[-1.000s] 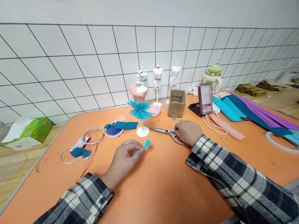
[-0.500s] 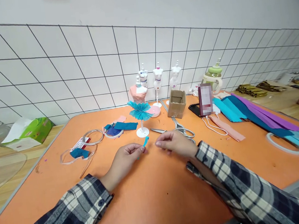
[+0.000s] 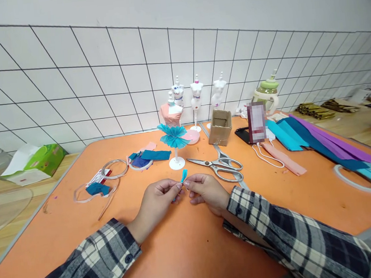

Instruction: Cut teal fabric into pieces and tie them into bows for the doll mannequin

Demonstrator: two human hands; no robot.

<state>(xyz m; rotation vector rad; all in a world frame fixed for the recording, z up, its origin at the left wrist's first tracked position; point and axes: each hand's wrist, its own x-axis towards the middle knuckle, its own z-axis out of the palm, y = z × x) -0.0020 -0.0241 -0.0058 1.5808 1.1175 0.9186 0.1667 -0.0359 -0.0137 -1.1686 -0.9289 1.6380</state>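
Observation:
Over the middle of the table, my left hand [image 3: 161, 195] pinches a short, narrow blue crepe paper strip [image 3: 184, 174] between thumb and forefinger, its end sticking up. My right hand [image 3: 207, 190] is closed in a pinch on the same piece, its fingertips meeting the left ones; what lies between them is partly hidden. Just beyond stands a small mannequin [image 3: 176, 161] on a white base, with a pink wrapped bodice [image 3: 169, 112] and a pleated blue ruffle [image 3: 173, 136] below it. Metal scissors [image 3: 215, 166] lie partly open to the right, over a metal ruler [image 3: 220, 152].
Behind stand three white mannequins [image 3: 196, 94], a small cardboard box [image 3: 220, 128], a propped phone [image 3: 256, 122] and a bottle [image 3: 268, 90]. Paper strips [image 3: 328, 144] lie at right. Tape rings [image 3: 115, 169] and scraps [image 3: 156, 155] are at left, beside a tissue pack [image 3: 37, 162].
My right hand has moved left and down to meet the left hand at the blue strip, uncovering the scissors. The left hand has hardly moved.

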